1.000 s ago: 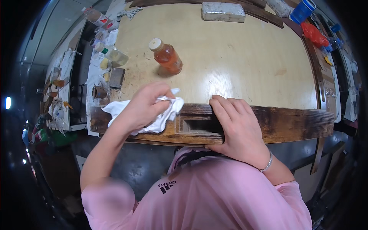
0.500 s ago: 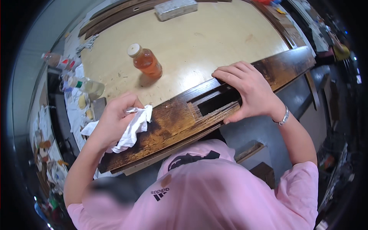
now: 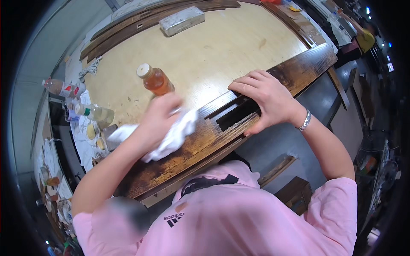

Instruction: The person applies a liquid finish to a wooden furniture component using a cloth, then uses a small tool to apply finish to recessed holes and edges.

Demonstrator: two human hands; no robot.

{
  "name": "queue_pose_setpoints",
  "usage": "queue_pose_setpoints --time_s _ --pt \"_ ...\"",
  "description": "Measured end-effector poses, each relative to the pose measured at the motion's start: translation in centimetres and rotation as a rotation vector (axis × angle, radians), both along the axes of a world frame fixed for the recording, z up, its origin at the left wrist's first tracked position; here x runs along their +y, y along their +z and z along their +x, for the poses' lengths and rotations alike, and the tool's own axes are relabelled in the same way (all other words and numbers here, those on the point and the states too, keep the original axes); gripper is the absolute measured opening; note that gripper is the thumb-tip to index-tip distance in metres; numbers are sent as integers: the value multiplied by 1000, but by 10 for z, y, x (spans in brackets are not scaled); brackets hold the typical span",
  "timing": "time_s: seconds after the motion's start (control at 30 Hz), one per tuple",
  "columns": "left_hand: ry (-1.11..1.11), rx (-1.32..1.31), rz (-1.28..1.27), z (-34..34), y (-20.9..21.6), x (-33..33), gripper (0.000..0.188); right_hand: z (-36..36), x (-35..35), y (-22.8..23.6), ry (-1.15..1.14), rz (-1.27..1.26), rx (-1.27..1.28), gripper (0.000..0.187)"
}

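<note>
A long dark-brown wooden board (image 3: 203,143) with a rectangular slot lies slantwise along the near side of the table. My left hand (image 3: 161,119), slightly smeared by motion, is closed on a white cloth (image 3: 179,132) that rests on the board left of the slot. Gripping the board at the slot's right end is my right hand (image 3: 267,98), its fingers over the far edge and its thumb at the near edge. Just beyond my left hand stands a capped bottle of amber liquid (image 3: 157,81), its lower part hidden by the hand.
The pale table top (image 3: 213,51) bears a silvery block (image 3: 183,21) at the back. Dark wooden strips (image 3: 124,32) lie along its far edge. Plastic bottles (image 3: 96,113) lie at the left. A person in yellow (image 3: 365,40) is far off at the right.
My left hand has slid the cloth rightward along the board, nearer the slot. My right hand keeps its grip. The whole view has shifted a little.
</note>
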State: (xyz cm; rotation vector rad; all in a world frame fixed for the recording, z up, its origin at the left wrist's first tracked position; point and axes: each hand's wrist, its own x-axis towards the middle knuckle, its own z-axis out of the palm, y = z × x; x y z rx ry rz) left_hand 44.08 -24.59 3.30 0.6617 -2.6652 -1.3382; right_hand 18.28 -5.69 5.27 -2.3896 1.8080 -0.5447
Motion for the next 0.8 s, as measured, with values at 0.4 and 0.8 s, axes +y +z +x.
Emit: queue_pose_setpoints --time_s 0.4,0.8 --pt "92 -116 -10 111 18 -21 25 -4 5 -7 -39 37 6 103" --pt "90 -151 -6 118 17 -27 20 -2 3 -7 -32 22 43 103"
